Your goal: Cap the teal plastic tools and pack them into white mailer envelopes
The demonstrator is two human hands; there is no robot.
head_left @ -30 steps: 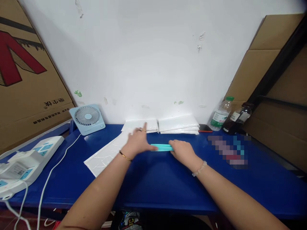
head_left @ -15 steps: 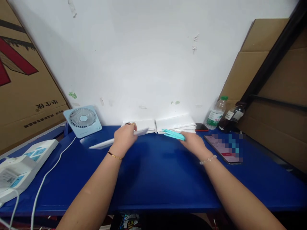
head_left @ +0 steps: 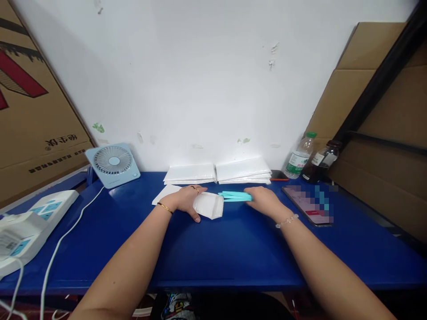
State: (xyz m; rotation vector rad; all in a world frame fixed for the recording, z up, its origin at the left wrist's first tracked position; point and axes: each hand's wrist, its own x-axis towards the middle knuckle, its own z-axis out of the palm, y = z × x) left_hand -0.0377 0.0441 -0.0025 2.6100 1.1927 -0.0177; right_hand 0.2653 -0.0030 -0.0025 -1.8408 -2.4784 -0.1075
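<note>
White sheet point(head_left: 209, 206) now lies flat on blue table point(head_left: 233, 253) (white wall point(head_left: 200, 89) behind).

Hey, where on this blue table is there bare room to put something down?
The front strip of the blue table, between both forearms, is bare; so is the patch between the fan and the left hand. It is crowded at the back: white stacks, teal strips, phone, bottles.
</note>
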